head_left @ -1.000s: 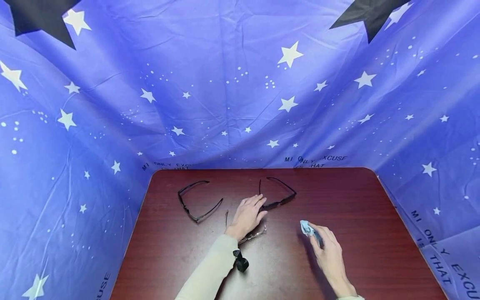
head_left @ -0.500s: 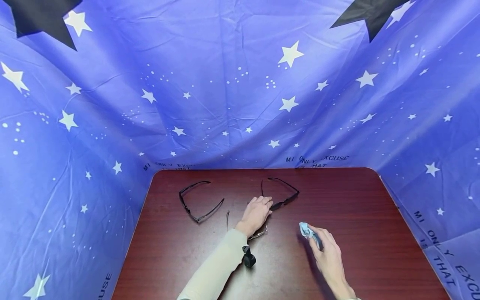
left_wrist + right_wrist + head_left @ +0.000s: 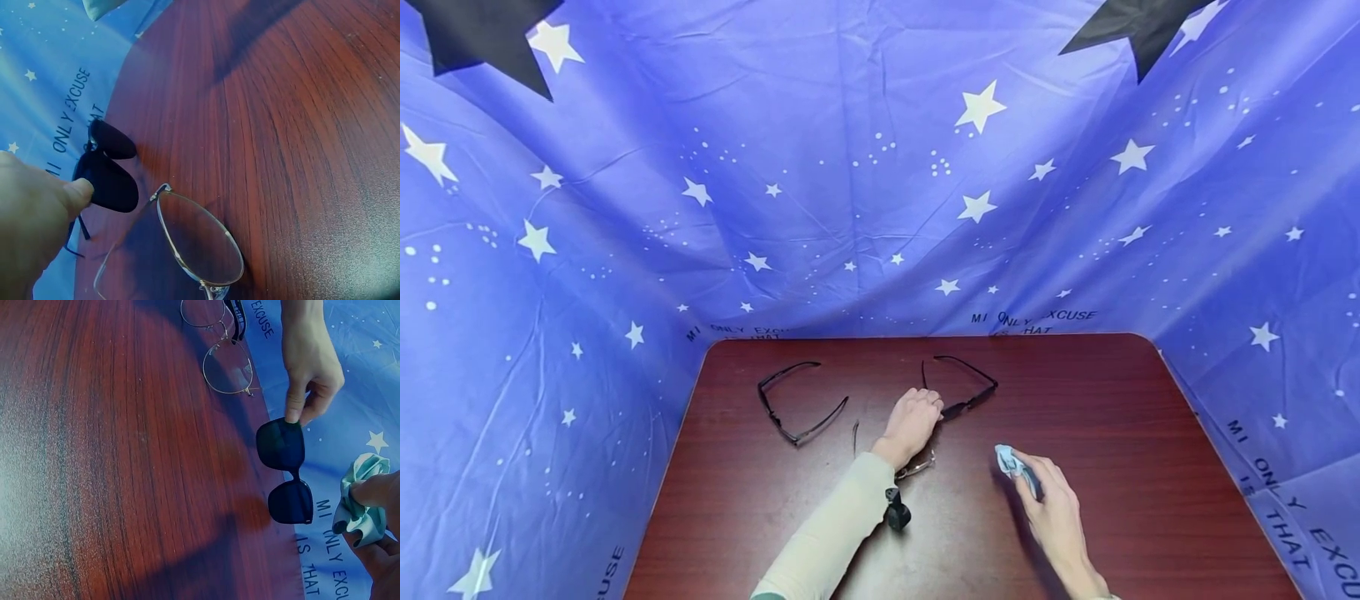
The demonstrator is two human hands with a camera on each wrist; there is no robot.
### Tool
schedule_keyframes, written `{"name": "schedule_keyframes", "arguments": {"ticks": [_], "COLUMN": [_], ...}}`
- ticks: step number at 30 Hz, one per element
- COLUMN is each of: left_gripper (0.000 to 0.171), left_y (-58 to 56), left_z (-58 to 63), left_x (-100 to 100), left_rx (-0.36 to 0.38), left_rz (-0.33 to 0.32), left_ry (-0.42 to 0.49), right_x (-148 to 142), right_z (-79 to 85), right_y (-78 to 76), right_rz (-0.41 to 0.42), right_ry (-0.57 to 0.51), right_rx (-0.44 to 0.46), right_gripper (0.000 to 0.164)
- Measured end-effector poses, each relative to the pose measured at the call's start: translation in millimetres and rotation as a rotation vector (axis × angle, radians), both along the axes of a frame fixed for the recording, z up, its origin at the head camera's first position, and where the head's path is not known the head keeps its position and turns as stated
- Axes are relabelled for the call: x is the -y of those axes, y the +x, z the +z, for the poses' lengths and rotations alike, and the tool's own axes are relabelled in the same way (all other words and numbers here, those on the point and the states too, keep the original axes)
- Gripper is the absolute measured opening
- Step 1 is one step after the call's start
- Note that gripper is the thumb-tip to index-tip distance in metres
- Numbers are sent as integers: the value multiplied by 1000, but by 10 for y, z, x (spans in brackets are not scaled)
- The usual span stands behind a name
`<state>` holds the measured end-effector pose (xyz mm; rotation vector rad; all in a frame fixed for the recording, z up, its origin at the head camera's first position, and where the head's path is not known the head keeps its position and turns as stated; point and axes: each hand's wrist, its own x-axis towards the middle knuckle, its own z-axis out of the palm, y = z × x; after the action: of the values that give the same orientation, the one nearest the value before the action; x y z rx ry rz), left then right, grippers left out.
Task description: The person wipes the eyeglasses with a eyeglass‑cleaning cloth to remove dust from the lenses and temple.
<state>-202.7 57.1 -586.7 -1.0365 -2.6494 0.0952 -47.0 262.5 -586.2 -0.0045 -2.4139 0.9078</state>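
Note:
My left hand (image 3: 913,421) pinches one end of a pair of dark sunglasses (image 3: 967,405) between thumb and fingers. In the right wrist view the dark lenses (image 3: 280,445) hang below that hand, and the temples are mostly hidden. Under my left forearm lies a pair of thin metal-framed glasses (image 3: 917,468), partly covered in the head view; its clear lens (image 3: 203,240) shows in the left wrist view. My right hand (image 3: 1056,508) grips a crumpled light blue cloth (image 3: 1007,461), apart from the sunglasses and to their right.
Black-framed glasses (image 3: 769,408) lie with temples unfolded at the left of the dark red wooden table (image 3: 1120,417). A blue star-printed cloth backdrop (image 3: 865,208) surrounds the table's back and sides.
My left hand has shifted slightly right, from beside the sunglasses' near end onto it. My right hand and the cloth have barely moved.

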Motion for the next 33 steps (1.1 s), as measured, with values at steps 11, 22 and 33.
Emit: {"name": "schedule_keyframes", "arguments": {"ticks": [11, 22, 33], "left_gripper": [10, 9, 7], "left_y": [80, 299, 546], "left_z": [112, 265, 398], "left_x": [51, 181, 365], "left_rx": [-70, -98, -42], "left_rz": [-6, -32, -25], "left_ry": [92, 254, 407], "right_x": [48, 93, 130], "right_z": [1, 15, 38], "right_y": [-22, -24, -39], "right_rz": [23, 35, 75], "right_ry": [-18, 4, 2], "right_rx": [-3, -33, -101], "right_gripper": [44, 46, 48]}}
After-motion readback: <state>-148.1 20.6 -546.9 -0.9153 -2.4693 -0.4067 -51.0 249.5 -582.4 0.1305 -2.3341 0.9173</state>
